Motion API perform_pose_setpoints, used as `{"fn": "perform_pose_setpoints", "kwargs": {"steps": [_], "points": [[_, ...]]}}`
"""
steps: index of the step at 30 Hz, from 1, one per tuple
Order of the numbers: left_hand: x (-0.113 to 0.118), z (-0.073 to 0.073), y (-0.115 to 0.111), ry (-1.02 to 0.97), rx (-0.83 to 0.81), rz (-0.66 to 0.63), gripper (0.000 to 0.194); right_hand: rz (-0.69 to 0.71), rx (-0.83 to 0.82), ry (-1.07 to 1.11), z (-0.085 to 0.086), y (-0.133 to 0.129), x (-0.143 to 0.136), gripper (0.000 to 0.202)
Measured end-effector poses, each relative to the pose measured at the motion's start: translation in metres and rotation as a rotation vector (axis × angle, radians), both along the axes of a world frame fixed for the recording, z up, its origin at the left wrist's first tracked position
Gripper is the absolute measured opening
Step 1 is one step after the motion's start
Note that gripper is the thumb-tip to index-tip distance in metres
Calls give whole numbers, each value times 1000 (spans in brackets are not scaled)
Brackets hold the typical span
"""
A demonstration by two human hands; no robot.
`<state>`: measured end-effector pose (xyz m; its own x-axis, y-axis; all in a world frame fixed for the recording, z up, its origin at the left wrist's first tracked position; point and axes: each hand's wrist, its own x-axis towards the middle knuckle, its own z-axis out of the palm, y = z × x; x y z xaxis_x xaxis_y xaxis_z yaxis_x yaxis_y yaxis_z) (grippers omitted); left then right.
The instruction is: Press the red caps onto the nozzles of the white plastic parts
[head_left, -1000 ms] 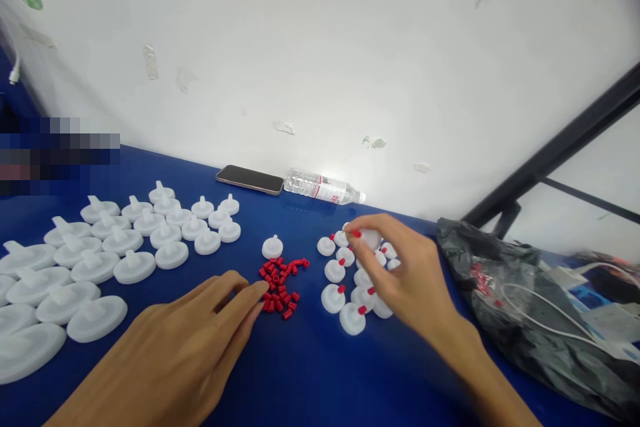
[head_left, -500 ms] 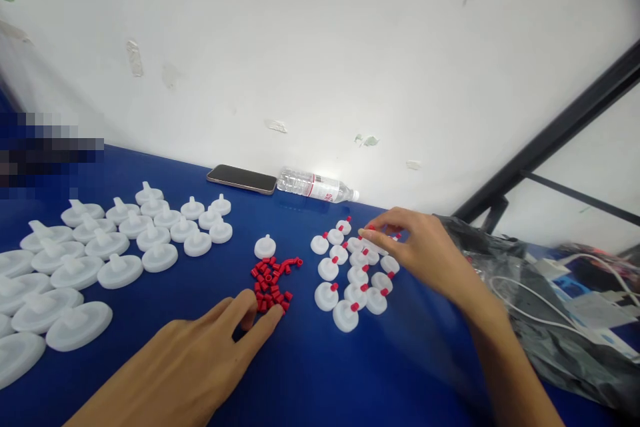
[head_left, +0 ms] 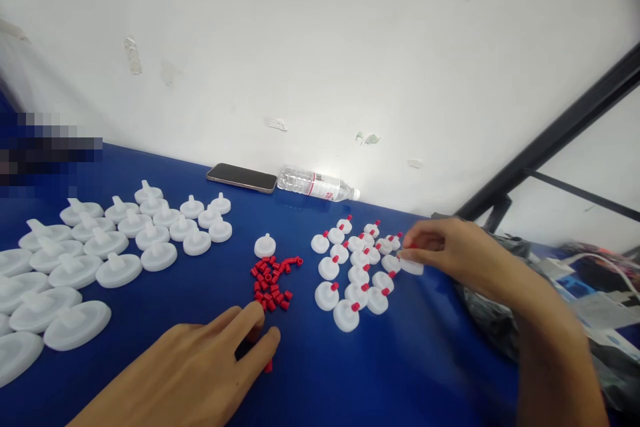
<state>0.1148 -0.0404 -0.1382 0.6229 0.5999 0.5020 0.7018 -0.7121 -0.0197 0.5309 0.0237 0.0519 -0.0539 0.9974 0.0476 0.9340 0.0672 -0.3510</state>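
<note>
My right hand [head_left: 450, 247] is closed with its fingertips on a white disc with a stem and a red tip [head_left: 413, 267], at the right edge of a group of similar red-tipped discs [head_left: 346, 315]. My left hand [head_left: 215, 353] lies low over the table, thumb and index finger apart, just in front of a pile of small red caps [head_left: 274, 289]. One loose red cap [head_left: 269, 366] shows beside the left thumb. Behind the pile stands a single white disc without a cap [head_left: 265, 247]. What lies under my left fingers is mostly hidden.
Many uncapped white discs [head_left: 119, 271] cover the left of the blue table [head_left: 310, 373]. A phone [head_left: 242, 177] and a plastic water bottle [head_left: 315, 185] lie along the wall. At the right are dark plastic bags [head_left: 493, 320], a white cable and a black metal frame [head_left: 555, 123].
My right hand has moved right, from the back of the capped group to its right edge, uncovering discs there. My left hand has drawn slightly back from the pile; a loose red cap now shows by its thumb.
</note>
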Motion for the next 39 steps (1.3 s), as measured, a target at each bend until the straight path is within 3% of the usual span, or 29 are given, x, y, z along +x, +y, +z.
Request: {"fn": "perform_pose_setpoints", "kwargs": {"steps": [2,4,8,11,13,17,20,22,26,29,32,35,39], "points": [[4,9,1,87,79,-34,46,-23,-62,-29,1,-1,11,15],[7,17,1,117,55,-42,38,-41,-137,-52,-3,-1,18,10],[10,17,-3,106,2,-38,42,-51,-280,-14,-13,-2,21,13],[7,12,-5,116,-11,-36,44,-7,-246,5,-14,-6,14,12],[5,11,-5,114,-29,-46,49,44,-119,-4,-11,-8,3,17],[4,14,-3,64,-35,-73,60,164,384,-42,-13,-9,-40,26],[7,17,-1,52,-28,-74,63,446,614,-19,-26,-15,-85,25],[8,23,-1,28,-13,-68,63,572,595,-52,-36,-23,-114,24],[8,38,-2,-1,63,-132,51,606,571,-118,-50,-32,-152,28],[8,46,-3,58,24,-151,41,533,451,-149,-57,-17,-171,39],[9,52,-4,31,24,-149,28,451,302,-134,-63,13,-190,27],[4,69,-1,-89,117,-118,29,464,276,-96,-59,37,-202,6],[-19,93,5,-174,222,-23,53,479,340,58,-39,33,-196,12]]}}
